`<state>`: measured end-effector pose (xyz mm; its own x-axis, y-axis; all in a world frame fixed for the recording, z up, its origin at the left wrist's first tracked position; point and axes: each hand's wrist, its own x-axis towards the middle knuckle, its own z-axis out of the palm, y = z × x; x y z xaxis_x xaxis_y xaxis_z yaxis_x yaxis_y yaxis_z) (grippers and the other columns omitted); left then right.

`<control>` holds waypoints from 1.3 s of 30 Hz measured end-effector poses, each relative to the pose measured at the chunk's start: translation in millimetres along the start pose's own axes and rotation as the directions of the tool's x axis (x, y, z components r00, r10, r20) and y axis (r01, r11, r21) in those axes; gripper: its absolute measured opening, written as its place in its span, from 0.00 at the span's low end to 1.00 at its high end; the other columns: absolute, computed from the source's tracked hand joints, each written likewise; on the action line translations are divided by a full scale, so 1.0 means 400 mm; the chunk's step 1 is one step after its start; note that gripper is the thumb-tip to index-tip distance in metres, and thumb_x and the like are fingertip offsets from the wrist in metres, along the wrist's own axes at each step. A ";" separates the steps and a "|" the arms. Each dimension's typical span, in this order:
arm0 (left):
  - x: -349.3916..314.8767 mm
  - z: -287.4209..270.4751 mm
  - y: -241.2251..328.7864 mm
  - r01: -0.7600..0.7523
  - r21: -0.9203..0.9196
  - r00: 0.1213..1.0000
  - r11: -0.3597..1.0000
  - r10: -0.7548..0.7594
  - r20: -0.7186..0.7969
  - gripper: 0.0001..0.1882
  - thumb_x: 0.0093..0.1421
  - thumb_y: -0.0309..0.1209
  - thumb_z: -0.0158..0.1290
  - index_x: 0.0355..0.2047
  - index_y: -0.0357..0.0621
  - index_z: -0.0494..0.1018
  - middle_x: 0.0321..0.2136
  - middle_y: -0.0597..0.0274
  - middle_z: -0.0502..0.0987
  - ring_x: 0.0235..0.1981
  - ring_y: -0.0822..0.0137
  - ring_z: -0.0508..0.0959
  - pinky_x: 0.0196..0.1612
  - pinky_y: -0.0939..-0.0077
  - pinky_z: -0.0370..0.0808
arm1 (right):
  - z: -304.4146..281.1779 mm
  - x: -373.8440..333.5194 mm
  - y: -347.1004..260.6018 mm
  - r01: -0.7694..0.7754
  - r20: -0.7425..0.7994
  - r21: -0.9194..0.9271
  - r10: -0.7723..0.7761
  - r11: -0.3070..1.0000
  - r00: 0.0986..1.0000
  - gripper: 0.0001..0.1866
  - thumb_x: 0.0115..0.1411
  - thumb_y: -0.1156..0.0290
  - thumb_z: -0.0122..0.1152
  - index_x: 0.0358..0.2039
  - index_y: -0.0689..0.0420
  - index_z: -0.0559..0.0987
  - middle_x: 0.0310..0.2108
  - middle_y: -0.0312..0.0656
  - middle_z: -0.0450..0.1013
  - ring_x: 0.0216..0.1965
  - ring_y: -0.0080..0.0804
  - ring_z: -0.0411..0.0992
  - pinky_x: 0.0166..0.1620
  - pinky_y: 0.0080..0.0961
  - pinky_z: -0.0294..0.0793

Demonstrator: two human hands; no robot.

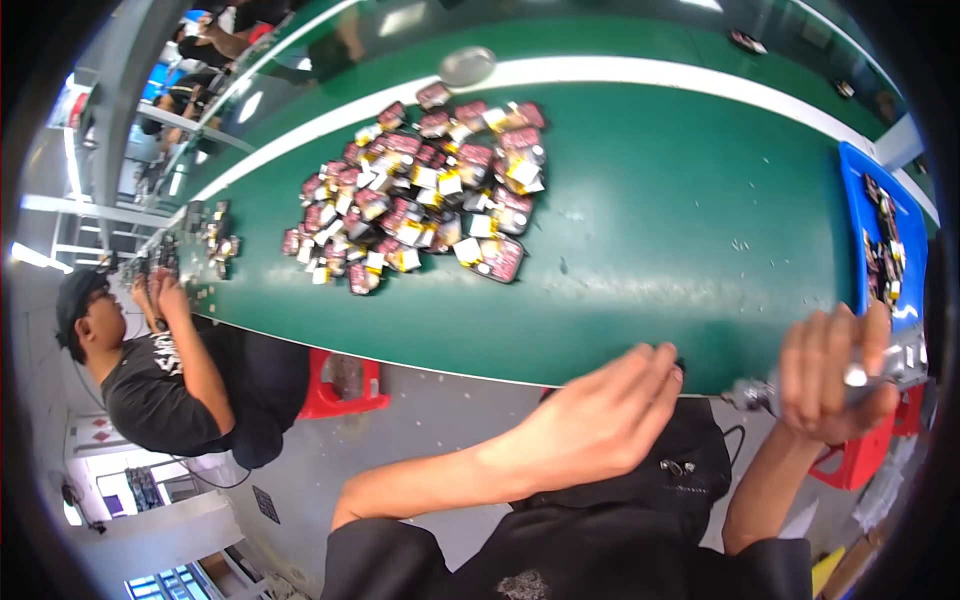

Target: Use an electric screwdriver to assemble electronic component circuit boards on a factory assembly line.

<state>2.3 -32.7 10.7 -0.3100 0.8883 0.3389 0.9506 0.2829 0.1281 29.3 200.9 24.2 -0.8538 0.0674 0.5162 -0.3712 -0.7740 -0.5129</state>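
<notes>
My left hand (pixel 612 418) is at the near edge of the green table, its fingers pressed together round a small black piece (pixel 681 366) that mostly hides behind them. To its right, my right hand (pixel 832 378) is wrapped round a grey cylindrical hand tool (pixel 757 394). The tool's narrow end points left toward my left hand; its exact kind is blurred. Farther off, left of centre, lies a heap of small flat dark-red and black packs (pixel 400 215), with white and yellow tags among them.
A blue bin (pixel 852 215) at the right holds similar dark pieces. A round metal dish (pixel 468 67) sits by the white rail (pixel 620 70) along the far side. To the left a co-worker (pixel 165 370) handles dark pieces. Red stools (pixel 345 385) stand below the green table (pixel 680 220).
</notes>
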 end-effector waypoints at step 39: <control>0.230 0.056 -0.125 0.184 -0.110 0.976 0.977 -0.195 -0.099 0.08 0.52 0.16 0.55 0.31 0.35 0.69 0.28 0.54 0.72 0.29 0.57 0.74 0.31 0.67 0.72 | -0.063 -0.148 -0.018 0.063 -0.499 0.020 -0.044 0.998 0.866 0.09 0.68 0.63 0.44 0.33 0.54 0.66 0.12 0.31 0.58 0.10 0.21 0.56 0.20 0.25 0.63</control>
<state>-73.5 42.8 14.3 -0.4895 0.7761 0.3977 0.8695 0.3997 0.2901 73.2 218.5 -19.8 -0.9046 0.4068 0.1275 -0.4167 -0.7807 -0.4657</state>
